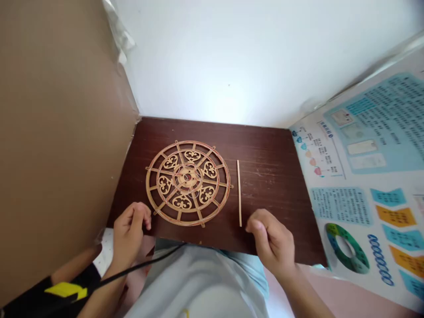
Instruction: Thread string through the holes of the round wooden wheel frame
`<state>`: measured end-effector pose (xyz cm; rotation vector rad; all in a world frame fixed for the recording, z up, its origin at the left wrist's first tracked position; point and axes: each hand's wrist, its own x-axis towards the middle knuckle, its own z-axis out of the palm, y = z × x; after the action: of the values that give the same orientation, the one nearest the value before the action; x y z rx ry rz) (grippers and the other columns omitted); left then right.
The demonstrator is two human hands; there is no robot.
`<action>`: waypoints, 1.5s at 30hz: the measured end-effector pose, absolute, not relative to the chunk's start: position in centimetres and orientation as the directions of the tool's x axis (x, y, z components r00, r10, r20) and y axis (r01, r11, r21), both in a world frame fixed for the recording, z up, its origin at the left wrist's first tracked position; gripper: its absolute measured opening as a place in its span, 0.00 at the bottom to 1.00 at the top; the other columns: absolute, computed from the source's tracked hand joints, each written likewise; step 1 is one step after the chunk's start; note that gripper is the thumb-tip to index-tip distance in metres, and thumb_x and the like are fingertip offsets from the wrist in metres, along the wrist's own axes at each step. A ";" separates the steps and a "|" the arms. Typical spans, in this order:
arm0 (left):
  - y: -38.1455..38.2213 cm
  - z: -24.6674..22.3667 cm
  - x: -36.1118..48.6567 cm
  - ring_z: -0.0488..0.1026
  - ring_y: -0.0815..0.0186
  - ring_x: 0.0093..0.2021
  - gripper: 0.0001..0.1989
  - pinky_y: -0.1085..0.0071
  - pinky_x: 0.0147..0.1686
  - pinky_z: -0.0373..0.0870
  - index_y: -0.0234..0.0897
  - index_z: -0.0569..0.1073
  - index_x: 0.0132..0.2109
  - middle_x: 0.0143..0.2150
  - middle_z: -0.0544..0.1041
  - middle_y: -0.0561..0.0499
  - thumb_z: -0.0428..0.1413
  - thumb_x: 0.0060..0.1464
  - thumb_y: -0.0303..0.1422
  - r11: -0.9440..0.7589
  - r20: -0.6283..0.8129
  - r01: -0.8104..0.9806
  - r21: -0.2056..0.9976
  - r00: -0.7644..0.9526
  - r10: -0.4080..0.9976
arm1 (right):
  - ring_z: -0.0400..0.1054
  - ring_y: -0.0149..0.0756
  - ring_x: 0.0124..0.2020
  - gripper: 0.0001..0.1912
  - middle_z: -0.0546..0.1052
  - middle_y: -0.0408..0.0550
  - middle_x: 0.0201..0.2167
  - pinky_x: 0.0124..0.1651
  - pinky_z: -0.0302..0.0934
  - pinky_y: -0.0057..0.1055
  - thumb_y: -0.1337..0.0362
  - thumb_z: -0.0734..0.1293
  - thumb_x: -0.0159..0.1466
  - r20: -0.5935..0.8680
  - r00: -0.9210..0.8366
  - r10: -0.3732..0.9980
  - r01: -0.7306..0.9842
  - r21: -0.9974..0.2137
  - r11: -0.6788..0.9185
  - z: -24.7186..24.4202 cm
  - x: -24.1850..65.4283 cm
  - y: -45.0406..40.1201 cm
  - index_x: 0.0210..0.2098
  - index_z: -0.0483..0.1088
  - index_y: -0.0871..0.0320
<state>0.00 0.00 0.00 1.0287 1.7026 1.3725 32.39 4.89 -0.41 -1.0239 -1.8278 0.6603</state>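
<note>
So there's this lacy wooden wheel (182,179) with heart-shaped scrollwork and reddish wires along its rings, lying flat on the left half of the dark brown bench (268,176). Thin wooden stick (239,194) lies just right of it, not touching. Left hand (132,225) is by the wheel's near-left rim, grip curled closed. Right hand (273,240) is a loose fist near the stick's close end. Printed poster (344,176) off right.

A pale grey top (202,282) is worn with light-teal bottoms (261,274).
</note>
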 end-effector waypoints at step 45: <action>-2.5 6.0 7.3 0.82 0.60 0.46 0.16 0.67 0.44 0.82 0.43 0.82 0.53 0.51 0.83 0.47 0.69 0.60 0.41 -0.028 -0.135 -0.453 0.891 -0.323 0.937 | 0.79 0.54 0.60 0.23 0.86 0.48 0.55 0.65 0.73 0.55 0.44 0.59 0.77 0.025 0.112 0.993 -0.388 -0.919 0.066 2.2 31.8 2.4 0.50 0.83 0.46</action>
<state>7.29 -2.49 6.00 0.6240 1.1125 1.6016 31.77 2.36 2.18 -0.9266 -0.8596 1.2635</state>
